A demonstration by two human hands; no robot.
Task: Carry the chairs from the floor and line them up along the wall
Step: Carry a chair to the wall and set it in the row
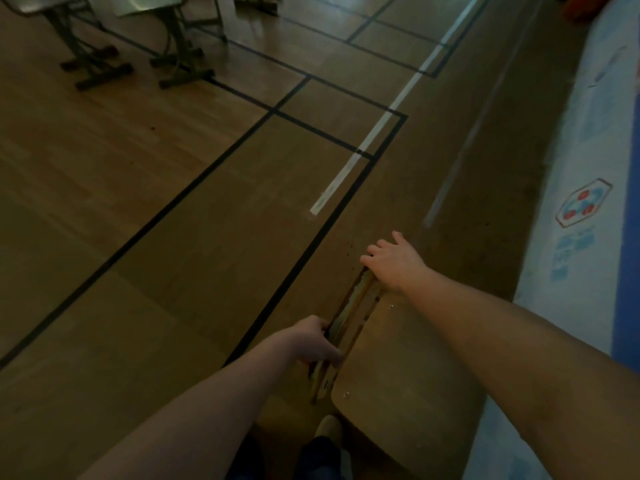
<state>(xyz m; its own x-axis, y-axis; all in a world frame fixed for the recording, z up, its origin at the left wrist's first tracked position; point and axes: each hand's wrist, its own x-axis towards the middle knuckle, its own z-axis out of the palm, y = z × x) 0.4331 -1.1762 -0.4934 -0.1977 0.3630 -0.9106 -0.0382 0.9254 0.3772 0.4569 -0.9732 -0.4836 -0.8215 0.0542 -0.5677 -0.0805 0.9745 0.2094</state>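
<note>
A wooden chair (398, 368) is right below me, its brown seat toward the wall and its backrest top edge running between my hands. My left hand (311, 344) grips the near end of the backrest, fingers curled round it. My right hand (393, 259) rests at the far end of the backrest with fingers spread and fairly straight. My foot shows under the chair at the bottom of the view.
Two grey desks on dark metal legs (104, 57) stand at the far left. The wooden floor carries black lines and a white tape strip (374, 133). A white and blue wall (588, 168) with a hexagon sign runs along the right.
</note>
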